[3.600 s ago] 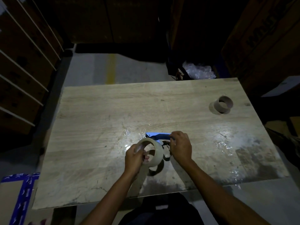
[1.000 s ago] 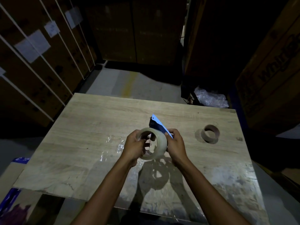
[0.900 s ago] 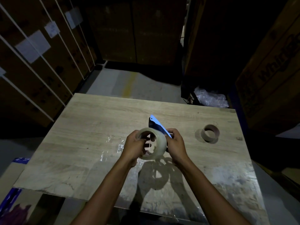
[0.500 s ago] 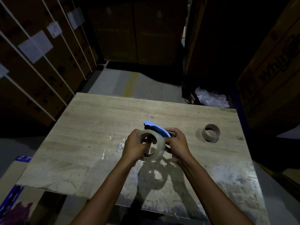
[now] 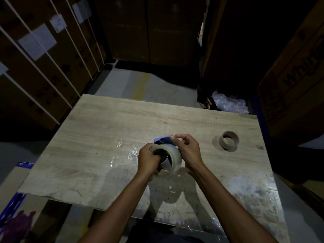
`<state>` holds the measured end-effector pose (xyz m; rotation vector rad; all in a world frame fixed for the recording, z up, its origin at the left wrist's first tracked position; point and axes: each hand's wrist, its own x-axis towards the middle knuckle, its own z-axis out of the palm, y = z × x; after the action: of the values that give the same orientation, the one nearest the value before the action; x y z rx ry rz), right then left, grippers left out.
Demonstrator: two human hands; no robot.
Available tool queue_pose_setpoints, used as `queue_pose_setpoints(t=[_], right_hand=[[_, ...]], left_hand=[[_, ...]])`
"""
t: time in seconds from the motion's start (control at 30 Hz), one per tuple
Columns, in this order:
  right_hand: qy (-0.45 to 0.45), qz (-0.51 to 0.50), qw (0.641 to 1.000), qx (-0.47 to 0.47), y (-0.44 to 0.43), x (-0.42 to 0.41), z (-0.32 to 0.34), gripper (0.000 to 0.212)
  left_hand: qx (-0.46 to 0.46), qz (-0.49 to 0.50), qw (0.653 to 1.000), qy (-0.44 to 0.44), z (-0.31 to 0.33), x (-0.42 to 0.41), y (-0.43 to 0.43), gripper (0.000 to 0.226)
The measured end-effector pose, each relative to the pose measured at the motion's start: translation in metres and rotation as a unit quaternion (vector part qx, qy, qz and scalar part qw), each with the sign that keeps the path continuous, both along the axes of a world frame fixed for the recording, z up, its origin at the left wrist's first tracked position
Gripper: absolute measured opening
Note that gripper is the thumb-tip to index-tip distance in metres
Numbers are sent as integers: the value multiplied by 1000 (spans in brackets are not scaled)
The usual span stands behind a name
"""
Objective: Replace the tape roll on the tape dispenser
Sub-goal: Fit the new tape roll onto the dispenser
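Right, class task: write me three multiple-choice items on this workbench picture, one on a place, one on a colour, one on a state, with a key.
1. Where is the empty brown cardboard tape core?
A. On the pale wooden table, right of both hands
B. On the floor
C. In the left hand

2. What colour is the plastic tape dispenser showing behind the roll?
A. Red
B. Blue
C. Yellow

3. How is the clear packing tape roll held?
A. Lying loose on the table
B. Stacked on the empty core
C. Gripped by the left hand, fingers in its hole, with the right hand beside it

Key: 1 A, the core stands alone on the tabletop; 2 B, a blue edge shows above the roll; 3 C, the fingers are hooked inside the roll.
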<state>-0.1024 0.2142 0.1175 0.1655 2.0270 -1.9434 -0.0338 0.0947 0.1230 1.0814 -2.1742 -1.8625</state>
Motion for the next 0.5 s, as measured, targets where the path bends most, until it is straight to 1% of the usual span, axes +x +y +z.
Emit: queue_pose_setpoints(t=[0.1, 0.2, 0.23, 0.3, 0.37, 0.43, 0.5], right_hand=[[14, 16, 998, 60, 0, 0, -4, 30], [12, 46, 987, 153, -2, -5, -1, 52], [-1, 62, 982, 176, -2, -9, 1, 53], [-28, 107, 973, 201, -3, -20, 7, 51], [-50, 140, 968, 203, -2, -27, 9, 50], [-52, 146, 968, 200, -2, -26, 8, 43], [-39, 133, 972, 188, -1, -22, 3, 34]], left_hand=[[-44, -12, 999, -1, 0, -2, 0, 30], [-90, -32, 995, 0, 0, -4, 1, 27], [-100, -46, 994, 2, 0, -5, 1, 27], [-104, -76, 992, 2, 2, -6, 1, 30], [-94, -92, 991, -4, 1, -7, -2, 29], [-75, -98, 992, -11, 0, -10, -6, 25], [-36, -96, 994, -28, 0, -14, -10, 17]])
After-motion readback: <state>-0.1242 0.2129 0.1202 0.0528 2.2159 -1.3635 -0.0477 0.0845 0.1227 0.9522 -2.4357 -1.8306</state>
